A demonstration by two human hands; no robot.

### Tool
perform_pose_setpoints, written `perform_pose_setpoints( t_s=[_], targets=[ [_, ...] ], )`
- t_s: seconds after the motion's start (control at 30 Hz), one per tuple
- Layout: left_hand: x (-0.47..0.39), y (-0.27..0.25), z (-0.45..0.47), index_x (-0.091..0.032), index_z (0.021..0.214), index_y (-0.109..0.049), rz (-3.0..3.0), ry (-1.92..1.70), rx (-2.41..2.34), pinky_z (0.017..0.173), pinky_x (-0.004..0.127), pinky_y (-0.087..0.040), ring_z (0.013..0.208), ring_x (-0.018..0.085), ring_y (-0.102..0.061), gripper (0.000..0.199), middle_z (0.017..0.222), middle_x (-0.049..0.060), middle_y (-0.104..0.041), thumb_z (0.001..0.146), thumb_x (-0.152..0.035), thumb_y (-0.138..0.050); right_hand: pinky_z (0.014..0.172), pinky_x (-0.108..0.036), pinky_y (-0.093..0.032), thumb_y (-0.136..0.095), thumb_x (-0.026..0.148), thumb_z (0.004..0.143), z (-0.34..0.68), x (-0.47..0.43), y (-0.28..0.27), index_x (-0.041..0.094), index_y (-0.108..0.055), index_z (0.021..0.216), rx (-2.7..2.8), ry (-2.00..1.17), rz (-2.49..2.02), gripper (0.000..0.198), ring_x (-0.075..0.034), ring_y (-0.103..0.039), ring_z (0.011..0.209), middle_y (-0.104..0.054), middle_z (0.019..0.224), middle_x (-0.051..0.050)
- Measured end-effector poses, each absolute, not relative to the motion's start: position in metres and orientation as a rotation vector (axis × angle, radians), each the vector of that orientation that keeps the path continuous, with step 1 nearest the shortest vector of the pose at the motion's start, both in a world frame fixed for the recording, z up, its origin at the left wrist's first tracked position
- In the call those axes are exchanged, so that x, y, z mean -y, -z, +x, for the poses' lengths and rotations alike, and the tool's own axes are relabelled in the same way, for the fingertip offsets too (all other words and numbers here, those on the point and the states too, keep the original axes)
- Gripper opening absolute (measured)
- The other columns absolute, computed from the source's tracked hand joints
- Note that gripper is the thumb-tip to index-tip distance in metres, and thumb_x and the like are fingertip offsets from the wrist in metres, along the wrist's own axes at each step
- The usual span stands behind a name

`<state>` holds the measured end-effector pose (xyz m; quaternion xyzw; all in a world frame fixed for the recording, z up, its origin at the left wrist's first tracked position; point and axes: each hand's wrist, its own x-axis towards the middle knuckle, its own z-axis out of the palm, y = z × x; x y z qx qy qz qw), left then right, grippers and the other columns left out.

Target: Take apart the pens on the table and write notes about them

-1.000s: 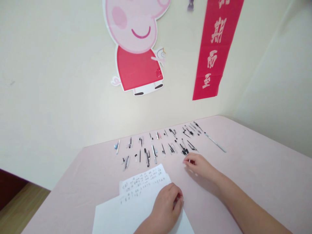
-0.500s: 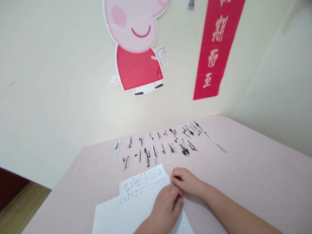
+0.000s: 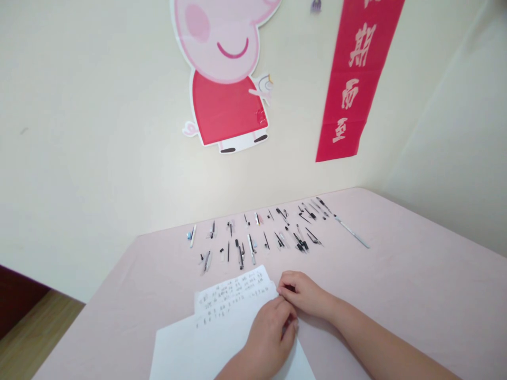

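My left hand [image 3: 272,330] rests on the right side of a white sheet of paper [image 3: 190,348], its fingers curled inward. My right hand [image 3: 303,293] lies just beyond it, at the paper's upper right corner, with fingers curled and closed. Both hands sit close together, nearly touching. Whatever their fingertips hold, if anything, is hidden. Rows of dark handwriting cover the upper part of the paper, and a second written sheet [image 3: 259,275] shows above the larger one.
Several pens and pen parts, such as a dark pen [image 3: 239,254], lie in two rows across the pink tabletop [image 3: 415,274]. A long pale pen [image 3: 352,232] lies at the right end. Behind stands a wall with a pig cutout [image 3: 229,111] and a red banner [image 3: 348,95].
The whole view has shifted very slightly. My hands, the paper and the pens keep the same places relative to each other.
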<state>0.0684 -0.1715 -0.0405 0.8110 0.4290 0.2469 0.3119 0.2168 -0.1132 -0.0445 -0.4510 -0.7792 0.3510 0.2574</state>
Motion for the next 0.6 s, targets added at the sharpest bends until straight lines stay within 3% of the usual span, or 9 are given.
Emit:
perform_pose_setpoints(
  t_s=[0.6],
  targets=[
    [0.1718,0.0421,0.0672,-0.019,0.077,-0.051,2.149,-0.614,-1.158,0.070,0.027,-0.038,0.078,0.017,-0.052,0.010,0.081,0.002,-0.057,0.077,-0.009,-0.049,0.060,-0.023,-0.039,-0.050,0.015,0.077,0.2212,0.1091,0.0418,0.015,-0.059,0.062,2.025,-0.998,-1.201,0.018,-0.013,-0.051,0.062,-0.056,0.065,-0.001]
  ],
)
